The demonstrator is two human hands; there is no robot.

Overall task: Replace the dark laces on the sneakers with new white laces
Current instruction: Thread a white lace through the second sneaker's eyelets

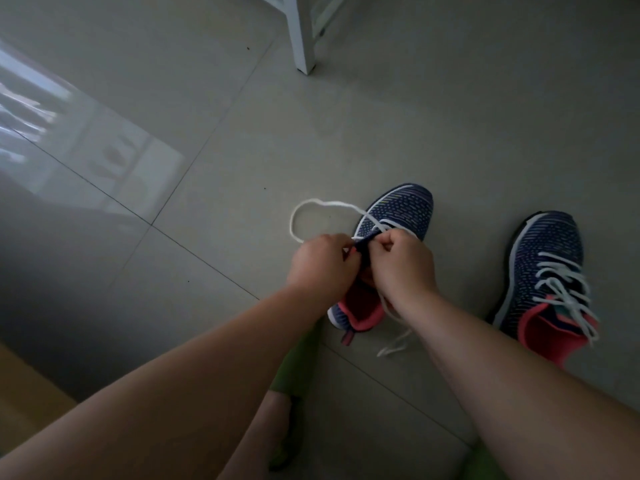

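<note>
Two navy knit sneakers with pink linings stand on the tiled floor. Over the left sneaker (401, 209) both my hands work at the eyelet row. My left hand (322, 263) pinches the white lace at the shoe's dark eyelet edge. My right hand (401, 265) is curled on the same spot, pinching the white lace (311, 204), which loops out on the floor to the left. Another end trails by the heel. The right sneaker (547, 271) is laced with a white lace. The left shoe's eyelets are hidden by my hands.
A white furniture leg (303, 39) stands on the floor at the back. A wooden surface (20, 403) shows at the lower left. My knee and green clothing (298, 368) lie below the left sneaker. Grey floor tiles (207, 116) stretch to the left and back.
</note>
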